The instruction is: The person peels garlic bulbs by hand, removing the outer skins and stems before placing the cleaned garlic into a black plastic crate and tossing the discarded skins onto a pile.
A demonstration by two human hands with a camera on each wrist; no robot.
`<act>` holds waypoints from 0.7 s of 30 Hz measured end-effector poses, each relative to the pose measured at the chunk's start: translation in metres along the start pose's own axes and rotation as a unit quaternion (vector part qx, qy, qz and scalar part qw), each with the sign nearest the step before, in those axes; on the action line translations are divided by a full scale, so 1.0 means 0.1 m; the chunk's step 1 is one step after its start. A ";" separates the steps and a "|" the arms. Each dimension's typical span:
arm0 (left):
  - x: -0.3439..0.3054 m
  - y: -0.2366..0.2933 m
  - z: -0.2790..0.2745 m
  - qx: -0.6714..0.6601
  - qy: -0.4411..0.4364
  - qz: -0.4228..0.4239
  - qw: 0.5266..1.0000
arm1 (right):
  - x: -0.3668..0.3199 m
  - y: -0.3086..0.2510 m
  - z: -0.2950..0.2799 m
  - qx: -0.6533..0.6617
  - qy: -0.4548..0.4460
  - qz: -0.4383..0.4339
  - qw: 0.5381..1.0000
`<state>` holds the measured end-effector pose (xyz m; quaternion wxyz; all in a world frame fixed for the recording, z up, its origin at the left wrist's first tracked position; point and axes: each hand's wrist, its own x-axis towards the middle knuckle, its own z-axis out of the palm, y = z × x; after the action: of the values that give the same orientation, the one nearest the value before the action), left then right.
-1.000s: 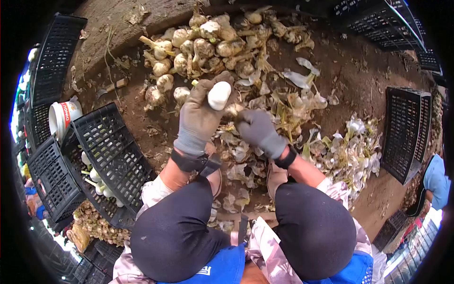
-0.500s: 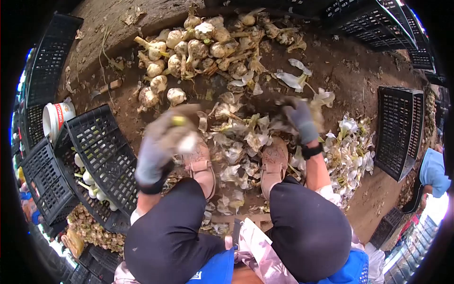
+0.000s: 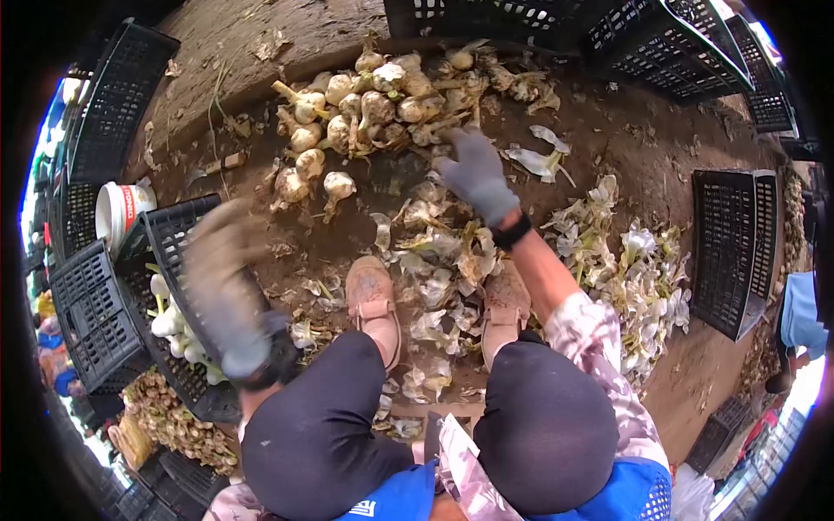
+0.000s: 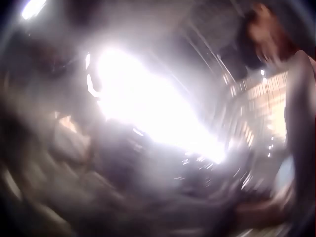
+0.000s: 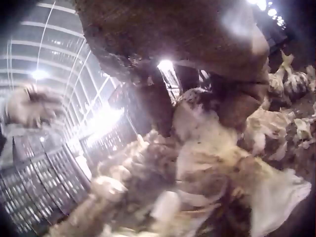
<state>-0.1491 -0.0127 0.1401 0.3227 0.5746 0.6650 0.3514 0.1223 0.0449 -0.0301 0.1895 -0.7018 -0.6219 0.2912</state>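
The work looks to be between two bulbs, at the step of picking out a fresh one. The person's right hand [image 3: 476, 174] reaches to the near-right edge of the pile of unpeeled garlic [image 3: 378, 108], on the ground at the far side. In the right wrist view its fingers lie either side of a dirty garlic bulb [image 5: 191, 114] with loose papery leaves; whether they grasp it cannot be told. The left hand [image 3: 228, 282] is a blur by the slatted black crate [image 3: 165, 243] on the left, where cleaned white bulbs [image 3: 165, 324] lie, so its grip cannot be read either. Stripped husks [image 3: 638, 300] are heaped on the right, and a knife [image 3: 228, 162] lies far left.

The next move probably calls for a firm hold around the bulb's body, since the dry outer leaves could tear away, and a lift clear of its tangled neighbours.
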 end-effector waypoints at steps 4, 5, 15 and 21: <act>0.06 -0.67 1.40 -0.499 -0.341 -0.257 0.754 | -0.66 -0.26 -0.06 0.255 0.126 -0.028 0.958; 0.04 -0.88 1.61 -0.618 -0.401 -0.280 0.615 | -0.83 -0.35 0.00 0.305 0.142 -0.034 0.941; -0.08 -0.47 1.59 -0.407 -0.315 -0.108 0.851 | -0.75 -0.01 -0.26 0.564 -0.045 0.157 0.809; -0.13 -0.41 1.61 -0.359 -0.293 -0.107 0.880 | -0.79 -0.03 -0.34 0.555 -0.095 0.163 0.811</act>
<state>-0.0352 -0.0133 0.0181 0.7228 0.4210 0.4258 0.3450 0.1370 -0.0289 0.0114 0.4365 -0.5372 -0.2465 0.6783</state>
